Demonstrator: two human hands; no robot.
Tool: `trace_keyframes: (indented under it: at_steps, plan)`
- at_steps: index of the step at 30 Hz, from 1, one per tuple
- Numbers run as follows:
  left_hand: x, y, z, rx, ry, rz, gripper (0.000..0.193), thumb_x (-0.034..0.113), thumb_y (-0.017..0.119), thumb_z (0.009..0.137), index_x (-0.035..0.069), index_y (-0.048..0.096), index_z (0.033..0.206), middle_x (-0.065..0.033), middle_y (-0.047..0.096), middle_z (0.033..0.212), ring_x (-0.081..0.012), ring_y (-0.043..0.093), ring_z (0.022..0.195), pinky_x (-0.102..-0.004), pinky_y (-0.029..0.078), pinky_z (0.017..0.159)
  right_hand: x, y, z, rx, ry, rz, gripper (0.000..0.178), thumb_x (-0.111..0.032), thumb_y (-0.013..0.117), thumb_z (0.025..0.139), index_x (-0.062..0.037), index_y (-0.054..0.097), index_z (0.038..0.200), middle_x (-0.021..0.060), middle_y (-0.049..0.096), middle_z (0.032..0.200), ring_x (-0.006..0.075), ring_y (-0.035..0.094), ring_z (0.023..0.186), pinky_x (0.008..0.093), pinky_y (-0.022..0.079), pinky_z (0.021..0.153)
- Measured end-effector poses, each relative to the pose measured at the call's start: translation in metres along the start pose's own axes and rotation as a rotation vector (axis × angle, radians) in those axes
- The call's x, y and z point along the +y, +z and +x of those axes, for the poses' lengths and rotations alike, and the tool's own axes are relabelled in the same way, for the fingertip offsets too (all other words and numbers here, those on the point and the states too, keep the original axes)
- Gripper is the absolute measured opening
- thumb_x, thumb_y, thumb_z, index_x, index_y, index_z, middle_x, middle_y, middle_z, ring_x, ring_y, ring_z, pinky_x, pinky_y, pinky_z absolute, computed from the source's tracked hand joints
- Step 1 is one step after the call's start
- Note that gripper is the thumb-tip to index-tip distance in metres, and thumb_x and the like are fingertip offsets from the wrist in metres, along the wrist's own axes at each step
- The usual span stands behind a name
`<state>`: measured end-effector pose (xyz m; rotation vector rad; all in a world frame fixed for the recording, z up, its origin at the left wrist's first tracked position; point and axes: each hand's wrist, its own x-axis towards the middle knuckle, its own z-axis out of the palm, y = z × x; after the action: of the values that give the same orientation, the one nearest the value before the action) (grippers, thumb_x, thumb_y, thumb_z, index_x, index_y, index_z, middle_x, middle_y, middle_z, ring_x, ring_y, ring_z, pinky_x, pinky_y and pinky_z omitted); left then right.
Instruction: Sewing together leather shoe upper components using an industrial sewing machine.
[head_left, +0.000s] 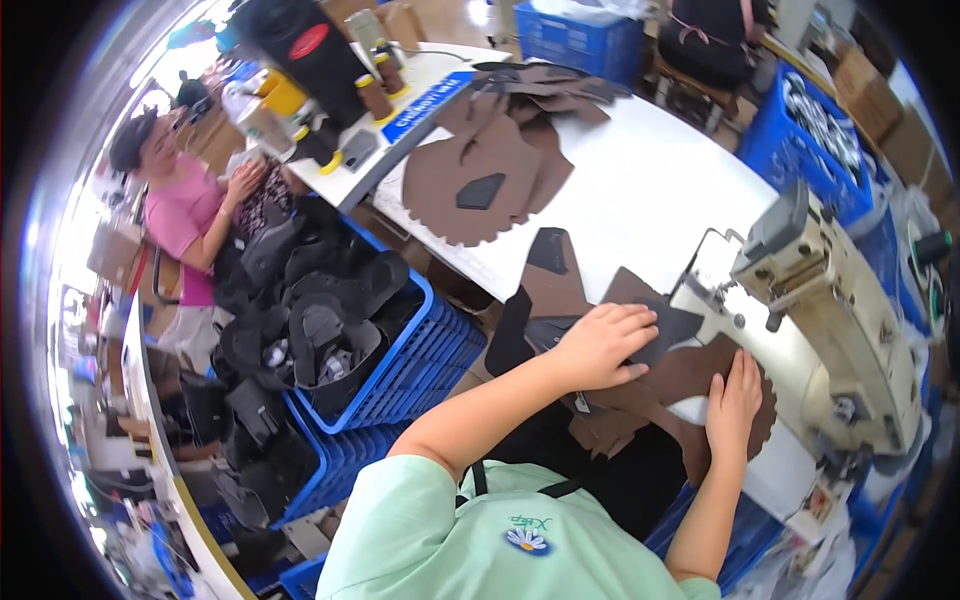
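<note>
My left hand (608, 347) lies with its fingers stretched out over a dark grey cut piece (678, 326) on the sewing table. Flat fingers of my right hand (735, 398) press on a brown shoe-upper piece (690, 372) with a scalloped edge, to the right. Part of that brown material hangs over the table's near edge. Just beyond both hands is the needle area of a sewing machine (800, 265). Another brown piece with a dark patch (548, 252) pokes out past my left hand. What lies beneath my left palm is hidden.
Brown cut pieces (455, 190) are piled on the white tabletop (650, 160) at the far left. Blue crates (400, 370) full of black shoe parts stand left of me. Thread spools (375, 95) sit on a side table. A person in pink (185, 215) is at the left.
</note>
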<state>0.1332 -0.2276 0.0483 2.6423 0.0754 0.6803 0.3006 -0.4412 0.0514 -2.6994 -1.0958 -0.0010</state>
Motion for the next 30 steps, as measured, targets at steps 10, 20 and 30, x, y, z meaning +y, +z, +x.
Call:
trace_keyframes:
  at_steps: [10, 20, 30]
  plan:
    - [-0.004, 0.006, -0.003, -0.033, -0.004, -0.012, 0.053, 0.034, 0.071, 0.081, 0.005, 0.060, 0.125, -0.0116, 0.055, 0.137, -0.0284, 0.048, 0.130, -0.0431, 0.040, 0.104, -0.045, 0.008, 0.006, 0.008, -0.275, 0.126, 0.056, -0.035, 0.060, 0.090, -0.0078, 0.050, 0.138, 0.0165, 0.042, 0.146, 0.0368, 0.033, 0.138, 0.0531, 0.022, 0.114]
    - [0.011, -0.008, 0.014, -0.174, -0.001, 0.087, 0.050, 0.036, 0.072, 0.074, 0.000, 0.065, 0.109, -0.0165, 0.061, 0.125, -0.0315, 0.055, 0.120, -0.0434, 0.044, 0.098, -0.041, 0.016, 0.006, 0.044, -0.299, 0.068, 0.057, -0.039, 0.058, 0.090, -0.0118, 0.049, 0.140, 0.0149, 0.042, 0.148, 0.0368, 0.034, 0.138, 0.0527, 0.024, 0.113]
    - [0.012, -0.003, 0.064, -0.352, 0.009, 0.068, 0.046, 0.029, 0.080, 0.069, 0.005, 0.060, 0.103, -0.0210, 0.056, 0.130, -0.0374, 0.053, 0.122, -0.0475, 0.042, 0.101, -0.034, 0.021, 0.000, 0.198, -0.275, 0.167, 0.054, -0.037, 0.064, 0.087, -0.0112, 0.055, 0.133, 0.0141, 0.047, 0.142, 0.0340, 0.039, 0.134, 0.0525, 0.028, 0.111]
